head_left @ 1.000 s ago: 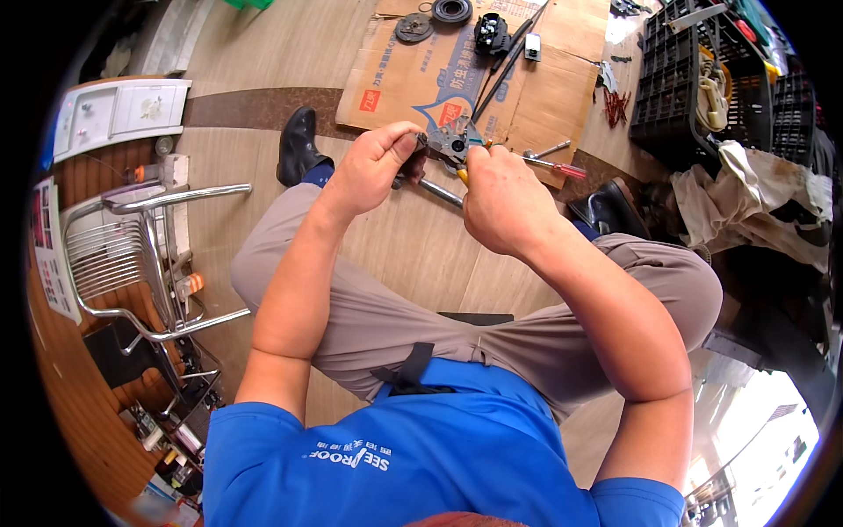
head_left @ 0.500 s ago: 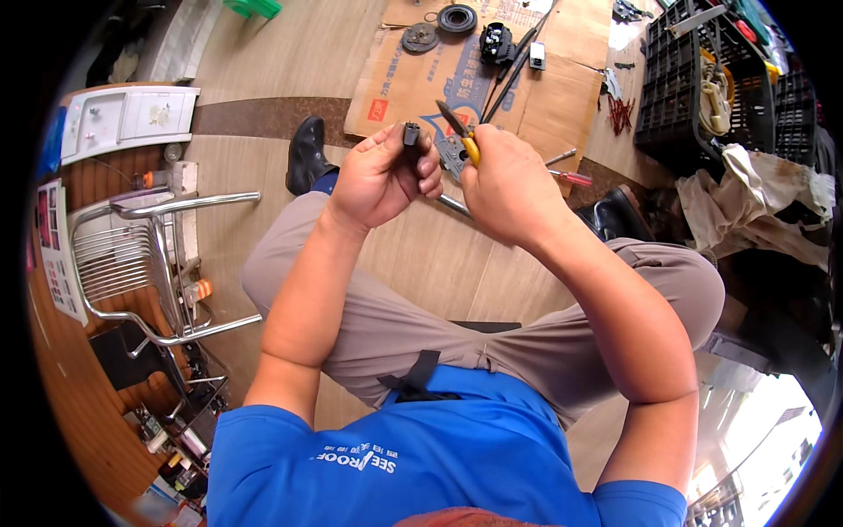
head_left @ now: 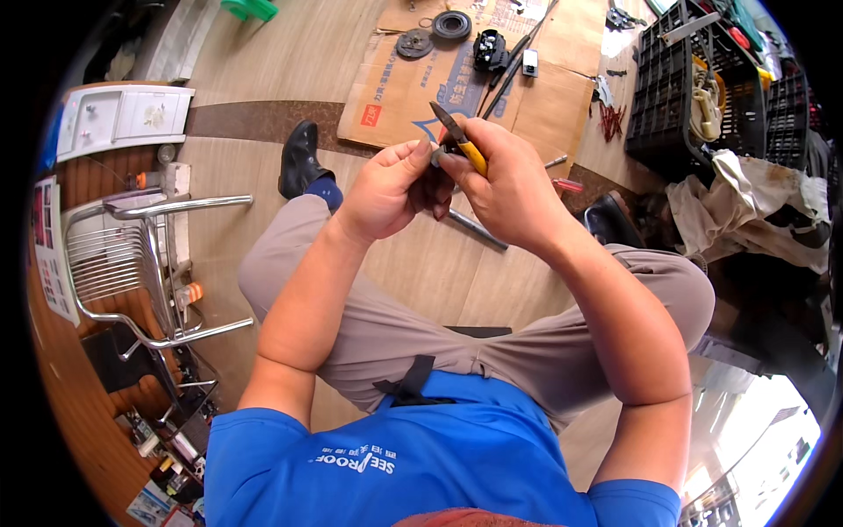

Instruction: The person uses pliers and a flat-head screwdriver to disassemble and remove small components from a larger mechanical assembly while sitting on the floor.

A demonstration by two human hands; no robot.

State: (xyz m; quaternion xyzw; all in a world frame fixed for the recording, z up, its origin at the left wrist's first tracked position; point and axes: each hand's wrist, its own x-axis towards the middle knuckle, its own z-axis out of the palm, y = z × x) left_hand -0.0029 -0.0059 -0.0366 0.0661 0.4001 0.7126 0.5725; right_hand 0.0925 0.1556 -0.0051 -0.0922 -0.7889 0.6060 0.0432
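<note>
My left hand [head_left: 391,189] and my right hand [head_left: 514,176] meet in front of me, above the floor. Yellow-handled pliers [head_left: 470,151] lie in my right hand's grip, their dark jaws pointing up and to the left. My left fingers are closed round a small black part, now almost wholly hidden. A small greyish bit [head_left: 436,157] shows between the fingertips of both hands; I cannot make out what it is. My right thumb and fingertips touch the left fingers there.
Beyond my hands lies a flattened cardboard sheet [head_left: 386,83] with a black ring-shaped part [head_left: 451,25], a round disc [head_left: 414,43] and a black housing [head_left: 491,50]. A metal rod [head_left: 479,230] and a red-handled screwdriver [head_left: 568,184] lie nearer. Black crates [head_left: 654,105] stand right, a metal-framed chair [head_left: 162,263] left.
My right hand has moved left against my left hand, its fingertips now at the small part. The black part, visible before, is now covered by fingers. The view has shifted slightly.
</note>
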